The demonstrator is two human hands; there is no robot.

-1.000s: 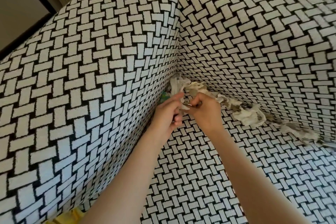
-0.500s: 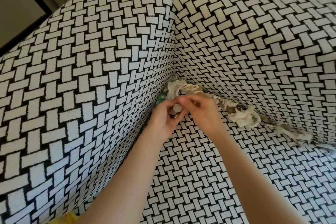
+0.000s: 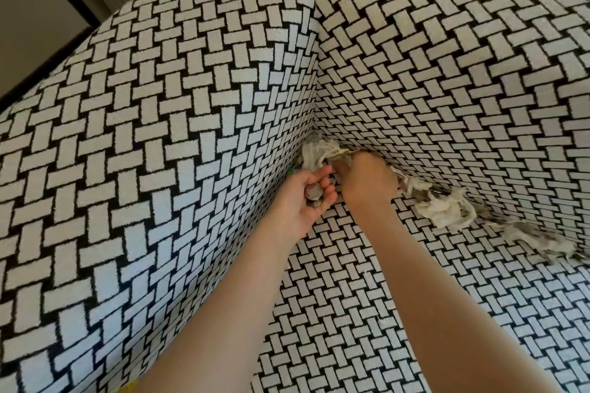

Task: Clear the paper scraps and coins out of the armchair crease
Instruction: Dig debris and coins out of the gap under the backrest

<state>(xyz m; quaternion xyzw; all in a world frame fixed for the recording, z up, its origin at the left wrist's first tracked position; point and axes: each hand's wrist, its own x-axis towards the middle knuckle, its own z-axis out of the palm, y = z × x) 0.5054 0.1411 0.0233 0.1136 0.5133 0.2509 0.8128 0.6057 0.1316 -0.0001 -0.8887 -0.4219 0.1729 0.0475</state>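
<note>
Seat cushion of the black-and-white basket-weave fabric armchair: both forearms cross it toward the rear left corner. Left hand is palm up beside the armrest, fingers curled round a stack of round silver metal coins. Right hand is just beside it, knuckles up, fingertips sunk out of sight in the crease; whether they grasp anything cannot be told. Crumpled off-white paper scraps lie along the crease, one clump at the corner against the right hand, the rest trailing right of its wrist
</note>
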